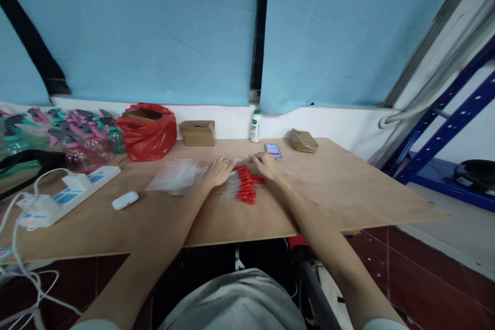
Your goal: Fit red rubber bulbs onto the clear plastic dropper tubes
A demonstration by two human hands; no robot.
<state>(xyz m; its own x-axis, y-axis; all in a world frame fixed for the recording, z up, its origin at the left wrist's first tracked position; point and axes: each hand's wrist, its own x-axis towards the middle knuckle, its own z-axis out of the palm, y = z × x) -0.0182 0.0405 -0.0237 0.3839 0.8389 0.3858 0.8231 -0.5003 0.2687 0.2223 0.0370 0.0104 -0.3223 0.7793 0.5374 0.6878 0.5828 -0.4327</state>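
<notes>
A pile of small red-handled pieces (246, 183) with thin, clear-looking shafts lies on the wooden table in front of me; their exact kind is too small to tell. My left hand (221, 171) rests palm down at the pile's left side, fingers stretched towards its far end. At the far right of the pile, my right hand (266, 166) has its fingers curled in a pinch, and what is between them cannot be made out. Thin pale shafts show between both hands. Clear plastic bags (176, 177) lie flat just left of my left hand.
Along the back stand a red plastic bag (149, 136) with a box inside, a cardboard box (198, 134), a white bottle (256, 127), a phone (273, 151) and a brown package (303, 141). Leftward are spray bottles (83, 147), a power strip (73, 197) and a white case (125, 200).
</notes>
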